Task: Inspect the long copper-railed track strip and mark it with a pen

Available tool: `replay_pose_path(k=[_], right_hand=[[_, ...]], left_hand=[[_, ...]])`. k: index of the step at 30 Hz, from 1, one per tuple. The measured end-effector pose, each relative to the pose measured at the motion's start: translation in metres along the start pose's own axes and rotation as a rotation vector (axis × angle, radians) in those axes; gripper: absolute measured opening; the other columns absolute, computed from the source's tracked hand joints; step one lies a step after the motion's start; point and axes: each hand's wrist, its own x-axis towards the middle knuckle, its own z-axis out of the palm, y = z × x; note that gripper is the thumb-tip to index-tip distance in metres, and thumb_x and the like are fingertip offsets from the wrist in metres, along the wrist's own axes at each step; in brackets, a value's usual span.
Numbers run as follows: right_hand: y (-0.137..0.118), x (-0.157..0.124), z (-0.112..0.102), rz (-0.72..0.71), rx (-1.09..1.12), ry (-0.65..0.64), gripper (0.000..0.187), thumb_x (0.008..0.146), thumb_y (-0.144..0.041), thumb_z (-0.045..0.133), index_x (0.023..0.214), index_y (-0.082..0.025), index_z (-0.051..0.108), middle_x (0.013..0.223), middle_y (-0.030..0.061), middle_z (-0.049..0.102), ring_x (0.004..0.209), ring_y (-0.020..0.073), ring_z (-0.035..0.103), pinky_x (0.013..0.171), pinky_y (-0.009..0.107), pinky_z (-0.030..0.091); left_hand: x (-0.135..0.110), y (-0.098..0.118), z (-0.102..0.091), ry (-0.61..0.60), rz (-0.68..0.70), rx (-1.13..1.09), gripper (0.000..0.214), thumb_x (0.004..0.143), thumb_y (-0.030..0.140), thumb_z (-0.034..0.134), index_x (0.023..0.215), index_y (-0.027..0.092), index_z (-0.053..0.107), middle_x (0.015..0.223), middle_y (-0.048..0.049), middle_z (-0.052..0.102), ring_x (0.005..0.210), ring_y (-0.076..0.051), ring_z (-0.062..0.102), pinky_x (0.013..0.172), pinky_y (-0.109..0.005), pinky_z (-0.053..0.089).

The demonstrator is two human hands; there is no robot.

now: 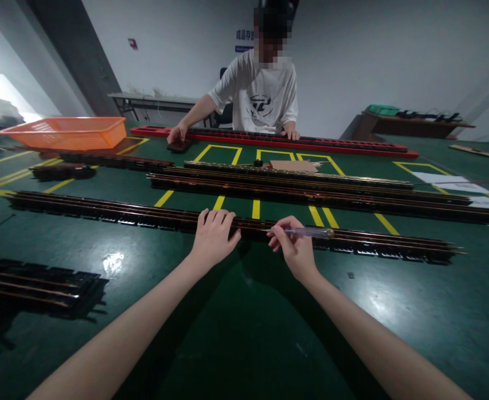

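Observation:
A long black rail with copper strips (115, 213) lies across the green table in front of me. My left hand (213, 239) rests on it with its fingers laid flat over the top, pressing the rail. Just to the right, my right hand (294, 247) is closed around a clear-handled screwdriver (306, 231), which lies along the rail with its tip pointing left towards the left hand.
More long rails (311, 191) lie parallel farther back, and a short stack (36, 286) sits near left. An orange basket (67, 131) stands far left. A person in a white T-shirt (261, 97) across the green table (244, 333) has both hands on a red rail (331, 143).

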Motion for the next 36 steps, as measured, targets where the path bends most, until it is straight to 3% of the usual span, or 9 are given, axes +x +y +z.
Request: replay_pose_path(k=[18, 36], right_hand=[[-0.0002, 0.0007, 0.0007, -0.003, -0.053, -0.001, 0.018, 0.084, -0.036, 0.057, 0.079, -0.019, 0.054, 0.071, 0.002, 0.066, 0.052, 0.0107, 0.059, 0.043, 0.021, 0.045], [0.0002, 0.0003, -0.0001, -0.003, -0.05, 0.003, 0.018, 0.084, -0.036, 0.058, 0.08, -0.019, 0.055, 0.072, 0.0024, 0.066, 0.053, 0.0106, 0.059, 0.042, 0.021, 0.045]], left_hand=[[-0.0015, 0.0024, 0.0004, 0.047, 0.028, 0.035, 0.034, 0.088, 0.021, 0.039, 0.115, 0.016, 0.059, 0.115, -0.0104, 0.063, 0.109, -0.027, 0.053, 0.104, -0.049, 0.031], [-0.0017, 0.0004, 0.001, 0.019, 0.034, 0.001, 0.038, 0.088, 0.013, 0.036, 0.118, 0.016, 0.058, 0.118, -0.0095, 0.063, 0.113, -0.025, 0.053, 0.106, -0.049, 0.03]])
